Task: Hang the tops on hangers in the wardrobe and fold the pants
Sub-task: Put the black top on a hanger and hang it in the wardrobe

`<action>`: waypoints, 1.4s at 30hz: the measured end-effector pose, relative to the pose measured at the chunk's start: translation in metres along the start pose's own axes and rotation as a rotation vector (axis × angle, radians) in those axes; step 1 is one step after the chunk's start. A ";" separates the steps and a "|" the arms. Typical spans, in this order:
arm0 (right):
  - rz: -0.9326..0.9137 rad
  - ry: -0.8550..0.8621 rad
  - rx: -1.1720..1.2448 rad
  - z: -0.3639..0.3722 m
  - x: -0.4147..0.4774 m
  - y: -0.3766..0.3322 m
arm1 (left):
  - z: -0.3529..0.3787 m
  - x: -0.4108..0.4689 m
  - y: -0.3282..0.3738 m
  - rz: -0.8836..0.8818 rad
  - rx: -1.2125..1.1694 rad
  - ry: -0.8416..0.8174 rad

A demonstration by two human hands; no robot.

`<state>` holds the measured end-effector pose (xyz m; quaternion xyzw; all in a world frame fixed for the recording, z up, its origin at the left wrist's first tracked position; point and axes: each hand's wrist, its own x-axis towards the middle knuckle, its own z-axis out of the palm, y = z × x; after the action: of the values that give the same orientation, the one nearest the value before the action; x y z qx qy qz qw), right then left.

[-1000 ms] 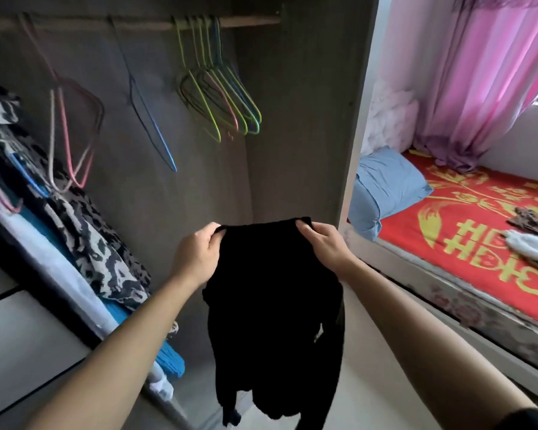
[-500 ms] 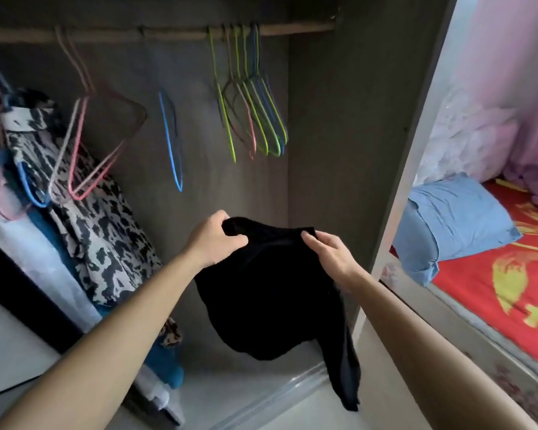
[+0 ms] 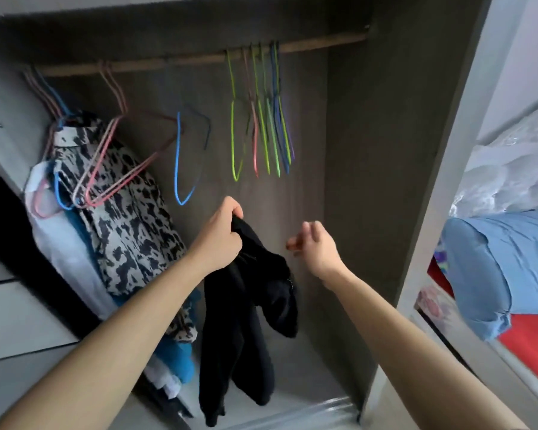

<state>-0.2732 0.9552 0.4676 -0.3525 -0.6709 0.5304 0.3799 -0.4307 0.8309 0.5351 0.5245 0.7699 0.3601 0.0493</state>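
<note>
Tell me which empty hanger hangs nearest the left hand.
The bright blue wire hanger, alone just above the left hand; the green-and-blue bunch hangs farther right.

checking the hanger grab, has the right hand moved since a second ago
Yes: the right hand has let go of the black top and risen toward the hangers.

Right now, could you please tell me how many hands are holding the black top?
1: the left hand grips the black top at its upper end; the right hand hovers beside it, holding nothing.
</note>
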 end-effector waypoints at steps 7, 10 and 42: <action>-0.098 -0.320 -0.120 -0.008 0.009 -0.023 | -0.009 -0.008 -0.013 -0.276 -0.091 0.092; -0.204 -0.540 -0.405 0.014 -0.003 -0.014 | -0.002 -0.006 -0.003 -0.242 -0.150 0.071; -0.184 0.273 -0.213 -0.019 0.068 -0.075 | -0.001 0.046 -0.013 -0.333 -0.461 0.319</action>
<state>-0.2933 1.0086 0.5530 -0.3968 -0.6947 0.3666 0.4748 -0.4618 0.8661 0.5418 0.3035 0.7411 0.5898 0.1037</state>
